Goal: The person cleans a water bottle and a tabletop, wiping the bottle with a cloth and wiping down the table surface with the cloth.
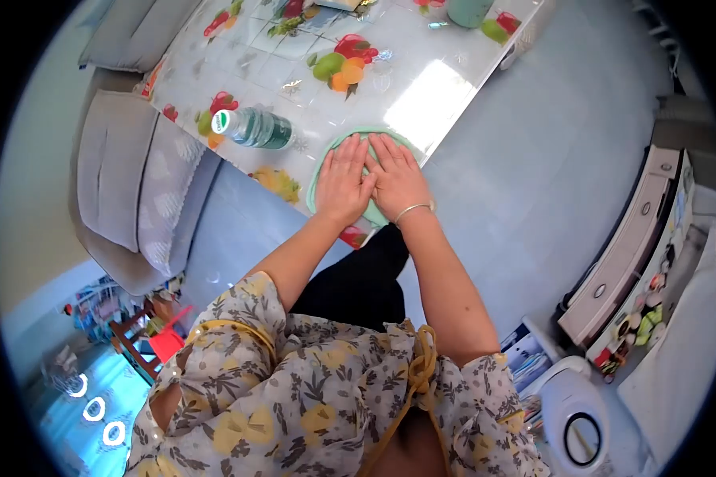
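Both hands lie side by side on a pale green cloth (pixel 367 130) at the near corner of the table. My left hand (pixel 344 181) rests flat on its left half, fingers stretched toward the far side. Beside it, my right hand (pixel 398 179) lies flat too, with a bangle at the wrist. The thumbs are close together near the cloth's middle. A clear bottle (pixel 262 129) with a white and green cap stands left of the cloth.
The table (pixel 294 79) has a fruit-patterned cover. A green container (pixel 468 11) stands at its far edge. Left is a cushioned sofa (pixel 115 167); right are a drawer cabinet (pixel 612 266) and a white round appliance (pixel 569 409). A red object (pixel 165 344) is at lower left.
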The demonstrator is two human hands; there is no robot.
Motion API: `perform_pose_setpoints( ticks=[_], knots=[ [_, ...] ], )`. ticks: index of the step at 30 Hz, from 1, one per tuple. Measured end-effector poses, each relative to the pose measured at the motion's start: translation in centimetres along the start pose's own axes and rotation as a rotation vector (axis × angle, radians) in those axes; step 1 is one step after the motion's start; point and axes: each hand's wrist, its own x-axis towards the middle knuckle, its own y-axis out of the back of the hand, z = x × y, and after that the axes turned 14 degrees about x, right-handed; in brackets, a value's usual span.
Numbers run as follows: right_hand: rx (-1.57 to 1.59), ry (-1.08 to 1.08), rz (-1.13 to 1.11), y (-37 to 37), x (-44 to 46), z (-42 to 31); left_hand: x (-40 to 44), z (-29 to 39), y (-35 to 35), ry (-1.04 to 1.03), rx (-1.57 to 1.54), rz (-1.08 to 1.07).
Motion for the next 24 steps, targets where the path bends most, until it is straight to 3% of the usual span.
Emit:
perform_pose_setpoints(
  ticks=[15, 24],
  knots=[
    [-0.056, 0.202, -0.165, 10.8, 14.4, 13.5, 18.2, 6.5, -3.6, 0.276, -0.001, 0.142],
    [-0.027, 0.339, -0.201, 11.3, 15.1, 15.1, 18.8, 8.3, -3.3, 0.407, 0.022, 0.122]
  ],
)
